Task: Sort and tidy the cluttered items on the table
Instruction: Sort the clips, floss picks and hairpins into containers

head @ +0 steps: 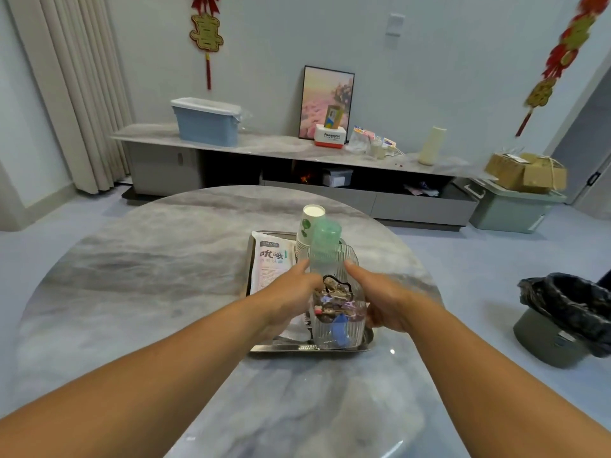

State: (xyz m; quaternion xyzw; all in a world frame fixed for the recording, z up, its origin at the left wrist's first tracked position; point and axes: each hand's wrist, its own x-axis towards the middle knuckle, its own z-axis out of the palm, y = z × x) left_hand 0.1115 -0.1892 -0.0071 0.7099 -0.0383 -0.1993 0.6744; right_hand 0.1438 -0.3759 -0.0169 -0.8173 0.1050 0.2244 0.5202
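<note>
Head view, item one: a clear ribbed container (337, 305) stood in a metal tray (307, 348) near the middle of the round marble bench (148, 276). It held small mixed clutter, including a blue piece low down and a dark looped thing higher up. Our left hand (291, 292) pressed its left side with the fingers curled round the wall. Our right hand (383, 299) gripped the right side likewise, thumb toward the upper edge.

Item two: a green-capped bottle (325, 246) rose just behind the container, and a stack of paper cups (310, 226) stood beside it. A printed packet (271, 262) lay flat at the tray's left.

Orientation: the container stood upright with its long axis vertical and its mouth upward. The tray's long axis ran away from us.

Risks, as we judged them: lifting or sliding the container could knock over the cups or bottle standing close behind. An uneven squeeze could tilt it and spill the small pieces.

A lined bin (568, 312) sat on the floor, well apart to the right.
</note>
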